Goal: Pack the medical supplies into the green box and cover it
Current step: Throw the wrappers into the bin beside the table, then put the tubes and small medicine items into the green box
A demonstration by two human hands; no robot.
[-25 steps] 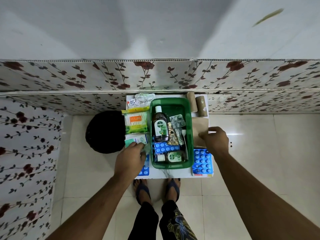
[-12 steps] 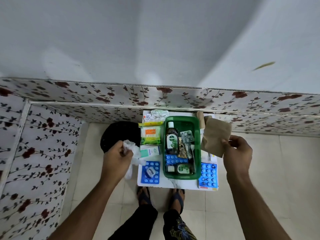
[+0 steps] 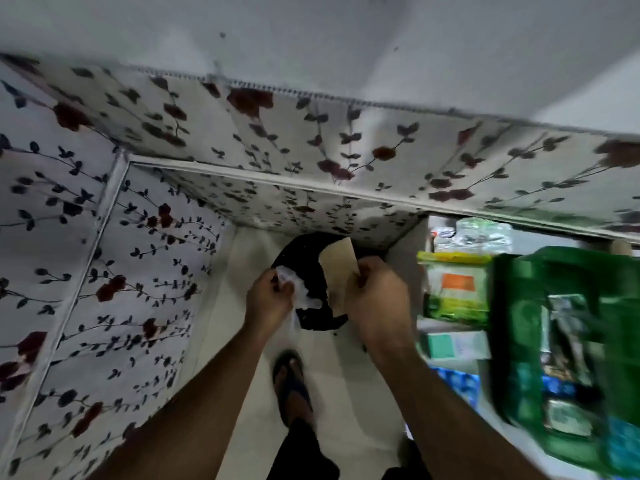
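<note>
My left hand (image 3: 268,301) grips a crumpled clear plastic wrapper (image 3: 300,295). My right hand (image 3: 375,304) pinches a brown paper piece (image 3: 337,270). Both hands hover over a round black bin (image 3: 308,271) on the floor, left of the table. The green box (image 3: 519,327) sits blurred at the right edge with bottles and pill strips inside. Beside it on the small white table (image 3: 424,327) lie a green-and-orange cotton bud pack (image 3: 453,289), a white-and-teal carton (image 3: 450,344) and a blue pill sheet (image 3: 457,384).
Flower-patterned wall panels (image 3: 104,271) close in the left and back. A clear packet (image 3: 478,233) lies at the table's far end. My foot in a blue sandal (image 3: 292,386) stands on the pale tiled floor below the bin.
The view swung left, away from the table. Both hands carried the plastic wrapper and the brown paper from beside the green box to over the black bin.
</note>
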